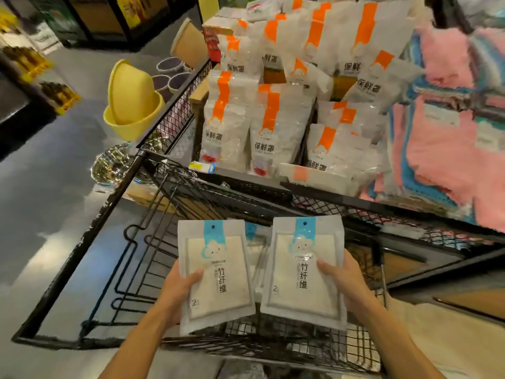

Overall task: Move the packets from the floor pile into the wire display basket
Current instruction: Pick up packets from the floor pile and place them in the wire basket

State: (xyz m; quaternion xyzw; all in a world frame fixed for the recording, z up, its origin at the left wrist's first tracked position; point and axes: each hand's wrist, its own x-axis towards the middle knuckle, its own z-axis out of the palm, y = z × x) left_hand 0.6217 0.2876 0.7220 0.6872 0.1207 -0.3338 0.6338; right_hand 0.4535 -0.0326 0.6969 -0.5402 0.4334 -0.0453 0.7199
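I hold two white packets with blue tops, upright and side by side, above the black wire display basket (pixel 153 239). My left hand (pixel 180 285) grips the left packet (pixel 216 272) at its left edge, thumb on the front. My right hand (pixel 341 280) grips the right packet (pixel 303 269) at its right edge, thumb on the front. Another blue-topped packet (pixel 252 232) shows between them, lower down in the basket. The floor pile is out of view.
The upper tier (pixel 175 110) holds several orange-striped white packets (pixel 270 129). Pink and blue cloths (pixel 437 149) are stacked to the right. Yellow basins (pixel 131 105) and a shiny metal bowl (pixel 114 165) stand to the left on the grey floor.
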